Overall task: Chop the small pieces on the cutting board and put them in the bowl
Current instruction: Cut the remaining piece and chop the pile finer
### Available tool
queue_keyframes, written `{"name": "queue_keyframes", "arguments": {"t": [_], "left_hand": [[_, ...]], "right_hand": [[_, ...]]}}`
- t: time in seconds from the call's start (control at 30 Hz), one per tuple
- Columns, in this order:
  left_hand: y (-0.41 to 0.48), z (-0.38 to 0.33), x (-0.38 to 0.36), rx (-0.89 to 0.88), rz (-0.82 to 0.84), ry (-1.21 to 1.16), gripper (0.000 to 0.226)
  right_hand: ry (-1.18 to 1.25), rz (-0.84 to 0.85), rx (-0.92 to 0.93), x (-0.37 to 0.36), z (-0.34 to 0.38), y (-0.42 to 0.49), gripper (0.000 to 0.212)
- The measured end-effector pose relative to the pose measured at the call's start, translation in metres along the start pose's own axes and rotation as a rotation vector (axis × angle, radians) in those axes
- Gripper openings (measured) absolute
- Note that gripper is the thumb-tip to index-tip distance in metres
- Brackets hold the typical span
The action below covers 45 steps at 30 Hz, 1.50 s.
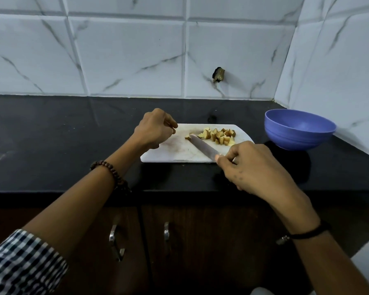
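Small pieces (pixel 218 136) heaped at far right end of white cutting board (pixel 175 152), mid worktop (pixel 51 135). Right hand (pixel 249 165) fingers clenched round knife (pixel 202 146) handle; blade slants across board, tip against leftmost piece. Left hand (pixel 156 128) over board's left end, fingers loosely curled, nothing seen in them. Blue bowl (pixel 298 129) right of board, apart, close to tiled side wall (pixel 339 71). Dark worktop runs wide to left; board's near edge set back from worktop front edge.
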<state>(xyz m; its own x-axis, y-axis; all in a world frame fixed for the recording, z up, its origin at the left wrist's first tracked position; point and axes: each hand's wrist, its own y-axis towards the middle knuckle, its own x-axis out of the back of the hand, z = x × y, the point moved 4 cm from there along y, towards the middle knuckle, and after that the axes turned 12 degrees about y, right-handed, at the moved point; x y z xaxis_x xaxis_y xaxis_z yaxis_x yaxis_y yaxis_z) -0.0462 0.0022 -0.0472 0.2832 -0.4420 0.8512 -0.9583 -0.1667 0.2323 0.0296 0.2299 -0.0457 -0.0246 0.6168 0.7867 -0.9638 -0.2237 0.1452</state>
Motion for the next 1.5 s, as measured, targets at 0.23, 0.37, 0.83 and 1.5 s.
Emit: {"name": "queue_keyframes", "arguments": {"t": [0.23, 0.37, 0.83, 1.5], "left_hand": [[-0.002, 0.012, 0.007, 0.006, -0.037, 0.042, 0.024], [0.000, 0.016, 0.007, 0.027, -0.076, 0.042, 0.028], [0.018, 0.039, 0.010, 0.066, -0.130, 0.034, 0.033], [0.012, 0.003, -0.013, -0.114, 0.030, -0.001, 0.029]], "right_hand": [[-0.115, -0.193, 0.045, 0.023, 0.007, -0.011, 0.027], [-0.140, -0.233, 0.132, 0.005, 0.017, -0.009, 0.028], [-0.233, -0.278, 0.020, 0.005, -0.004, 0.005, 0.033], [-0.079, -0.287, 0.076, 0.002, -0.008, 0.011, 0.031]]}}
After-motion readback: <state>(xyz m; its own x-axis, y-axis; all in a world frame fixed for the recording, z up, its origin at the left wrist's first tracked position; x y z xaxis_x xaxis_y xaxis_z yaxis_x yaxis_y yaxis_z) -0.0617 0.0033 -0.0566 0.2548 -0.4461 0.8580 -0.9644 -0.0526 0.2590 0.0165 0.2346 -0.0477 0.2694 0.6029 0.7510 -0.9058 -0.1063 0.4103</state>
